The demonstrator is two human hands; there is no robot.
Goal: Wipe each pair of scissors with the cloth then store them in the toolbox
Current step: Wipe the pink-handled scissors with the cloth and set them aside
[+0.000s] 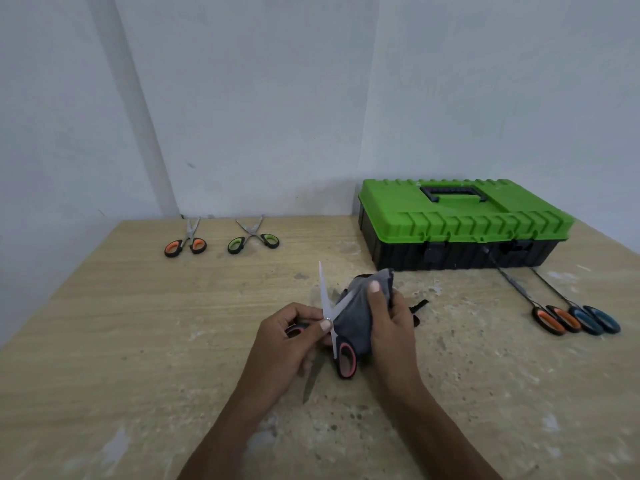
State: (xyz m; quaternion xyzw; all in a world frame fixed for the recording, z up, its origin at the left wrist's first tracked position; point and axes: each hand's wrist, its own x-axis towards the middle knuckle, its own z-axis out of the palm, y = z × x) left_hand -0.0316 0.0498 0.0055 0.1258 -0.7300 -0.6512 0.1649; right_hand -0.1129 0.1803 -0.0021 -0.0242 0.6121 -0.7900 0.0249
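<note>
The left hand's (291, 341) thumb (325, 325) and curled fingers pinched the pink-handled scissors (347, 358) close to the pivot, holding them open just above the table (138, 341). One bare blade pointed up and away, and one pink loop hung toward the person. The right hand (388, 320) was closed round the grey cloth (353, 313), its thumb pressed on top so that the cloth wrapped the second blade. How the fingers underneath lay could not be told. This looked like the wiping step on this pair, with one blade in the cloth and the other not yet covered. Farther out, the orange-handled scissors (186, 244) and the green-handled scissors (252, 240) lay open near the wall. Two long pairs, orange (554, 318) and blue (595, 318), lay side by side in front of the toolbox (464, 220) on the right. Its green lid appeared shut. The next move likely called for drawing the cloth along the blade away from the edge and then doing the bare blade. After that, a hand would have to be freed to open the lid before storing the pair.
</note>
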